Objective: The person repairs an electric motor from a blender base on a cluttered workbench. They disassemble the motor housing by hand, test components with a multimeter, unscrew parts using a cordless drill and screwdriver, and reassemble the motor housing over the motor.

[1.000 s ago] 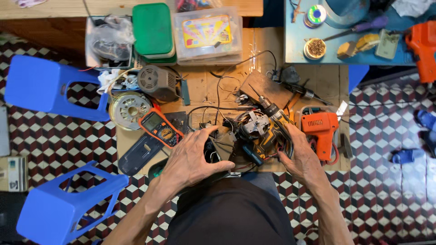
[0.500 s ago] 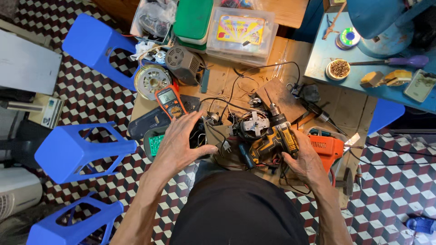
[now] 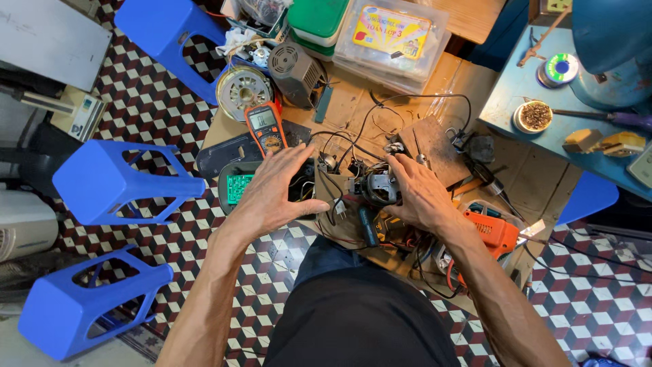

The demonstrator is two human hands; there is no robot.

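My left hand (image 3: 275, 190) hovers with fingers spread over a black casing and a green circuit board (image 3: 239, 187), just below an orange multimeter (image 3: 265, 127). It holds nothing. My right hand (image 3: 422, 191) rests on a dismantled drill motor (image 3: 377, 187) with loose wires, fingers curled over its right side. A yellow and black drill body (image 3: 388, 228) lies right under that hand. An orange power tool (image 3: 496, 231) sits by my right wrist.
Low wooden table (image 3: 353, 109) cluttered with a grey motor (image 3: 293, 64), a round metal rotor (image 3: 241, 88), clear and green plastic boxes (image 3: 390, 34). Blue plastic stools (image 3: 112, 180) stand at left. A blue bench (image 3: 543, 115) with solder spool and tools at right. Checkered floor.
The view has swung to the right and tilted. My left hand lifted off the parts and spread open. My right hand slid up from the drill body onto the motor.
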